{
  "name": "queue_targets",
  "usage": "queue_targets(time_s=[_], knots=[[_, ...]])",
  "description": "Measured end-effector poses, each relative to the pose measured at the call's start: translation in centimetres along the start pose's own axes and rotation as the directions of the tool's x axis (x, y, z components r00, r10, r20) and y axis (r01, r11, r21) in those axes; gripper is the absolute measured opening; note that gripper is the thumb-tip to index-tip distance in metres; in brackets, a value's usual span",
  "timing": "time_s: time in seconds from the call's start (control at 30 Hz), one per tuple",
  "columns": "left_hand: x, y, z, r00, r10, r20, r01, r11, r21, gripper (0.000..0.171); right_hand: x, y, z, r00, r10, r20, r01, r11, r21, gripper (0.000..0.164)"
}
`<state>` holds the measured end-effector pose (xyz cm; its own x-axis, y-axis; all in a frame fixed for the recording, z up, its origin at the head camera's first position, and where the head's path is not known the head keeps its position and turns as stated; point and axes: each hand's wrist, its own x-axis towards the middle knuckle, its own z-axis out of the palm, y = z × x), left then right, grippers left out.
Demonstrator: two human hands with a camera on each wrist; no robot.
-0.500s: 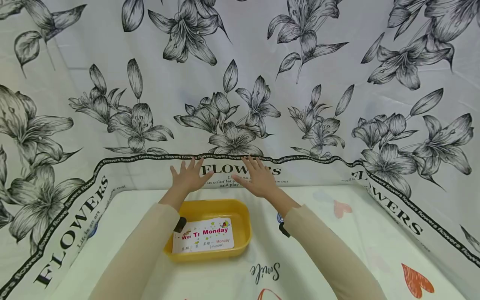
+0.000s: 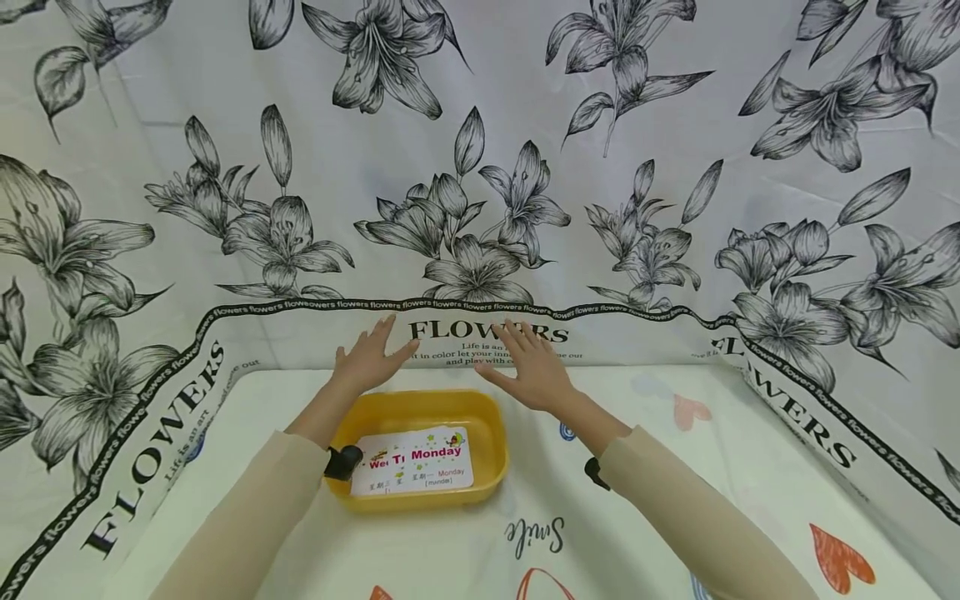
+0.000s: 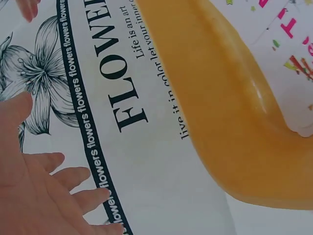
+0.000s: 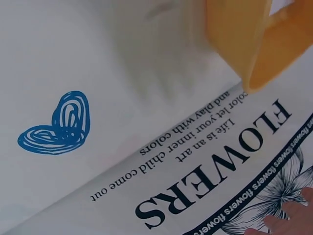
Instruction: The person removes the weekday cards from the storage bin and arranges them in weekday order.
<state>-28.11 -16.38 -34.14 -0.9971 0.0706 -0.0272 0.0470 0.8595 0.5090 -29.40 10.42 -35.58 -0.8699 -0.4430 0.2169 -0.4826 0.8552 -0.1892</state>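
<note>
**Two hands with extended fingers beyond a yellow tray**

Head view: The left hand [image 2: 366, 362] and right hand [image 2: 531, 373] stand slightly farther apart than in the earlier frame; their fingertips, which then overlapped the black band [image 2: 480, 306], now appear just below it. Both hands have extended, spread fingers. On the near side of the fingers, between the forearms, lies the yellow tray [image 2: 491, 450], a rounded rectangle with overlapping white cards [image 2: 435, 471] inside. The white cover [image 2: 731, 467] spreads rightward from the right fingers; beyond all fingertips rises a lily-printed curtain [image 2: 420, 75].

Left wrist view: The palm shows, fingers fanned toward the band. The tray's smooth, curved corner lies right of the fingertips, well apart, with printed cloth between.

Right wrist view: Only the fingertips enter, over the lily print; the tray's edge lies above them, and a blue scribbled heart [image 4: 58, 127] well to their left.
</note>
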Motion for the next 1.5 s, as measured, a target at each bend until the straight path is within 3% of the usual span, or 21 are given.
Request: queue_targets(time_s=[0.27, 0.53, 0.87, 1.07, 1.33, 1.5], knots=[[-2.4, -2.4, 0.3, 0.995, -0.023, 0.1, 0.038, 0.988, -0.15, 0.085, -1.6, -0.1, 0.6, 0.997, -0.065, -0.051, 0.065, 0.998, -0.007, 0.08], [-4.6, -3.7, 0.4, 0.996, -0.015, 0.091, 0.027, 0.992, -0.123, 0.084, -1.9, -0.8, 1.0, 0.996, -0.083, -0.034, 0.083, 0.997, 0.005, 0.077], [-6.7, -5.5, 0.9, 0.997, -0.006, 0.079, 0.022, 0.98, -0.2, 0.08, -2.3, -1.3, 1.5, 0.993, -0.118, -0.019, 0.118, 0.993, 0.013, 0.082], [-7.7, -6.2, 1.8, 0.996, -0.065, 0.059, 0.076, 0.973, -0.216, 0.077, -2.5, -1.8, 1.7, 0.993, -0.114, 0.011, 0.114, 0.993, 0.018, 0.083], [-8.7, -7.5, 2.6, 0.99, -0.132, 0.058, 0.144, 0.945, -0.294, 0.078, -2.3, -2.4, 2.1, 0.996, -0.081, 0.041, 0.081, 0.997, 0.01, 0.069], [-9.4, -8.2, 3.2, 0.98, -0.176, 0.087, 0.196, 0.909, -0.369, 0.078, -2.2, -3.1, 1.8, 0.992, -0.067, 0.105, 0.066, 0.998, 0.021, 0.065]])
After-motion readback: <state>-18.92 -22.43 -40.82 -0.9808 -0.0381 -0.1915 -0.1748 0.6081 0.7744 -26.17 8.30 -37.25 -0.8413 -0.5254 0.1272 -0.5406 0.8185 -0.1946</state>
